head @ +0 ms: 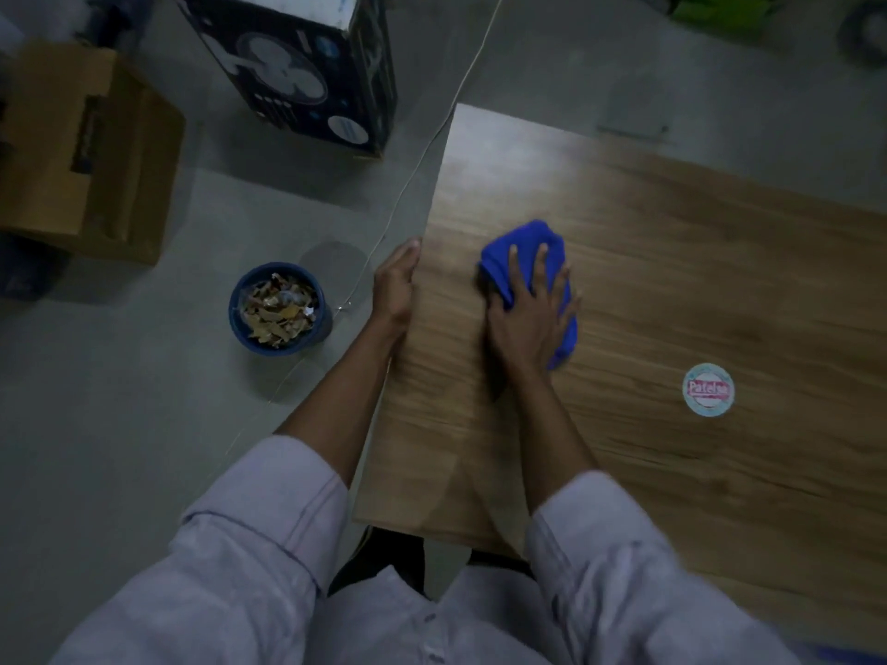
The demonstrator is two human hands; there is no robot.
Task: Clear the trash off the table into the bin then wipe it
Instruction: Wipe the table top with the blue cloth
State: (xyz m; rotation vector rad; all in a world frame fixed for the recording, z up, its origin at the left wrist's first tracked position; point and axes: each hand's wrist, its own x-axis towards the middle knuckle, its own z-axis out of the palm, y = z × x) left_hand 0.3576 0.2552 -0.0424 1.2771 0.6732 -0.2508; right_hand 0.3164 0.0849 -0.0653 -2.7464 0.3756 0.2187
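Note:
A wooden table (672, 290) fills the right half of the view. My right hand (525, 314) presses flat on a crumpled blue cloth (528, 247) lying on the table near its left side, fingers spread over it. Along the table's left edge rests my left hand (396, 285), fingers curled against the edge. On the floor to the left of the table stands a small blue bin (281, 307) filled with dry leaves and scraps of paper.
A round sticker (708, 390) is on the table to the right. A brown cardboard box (81, 151) and a dark fan box (307, 64) stand on the grey floor at the back left. A thin white cable (413, 180) runs across the floor beside the table.

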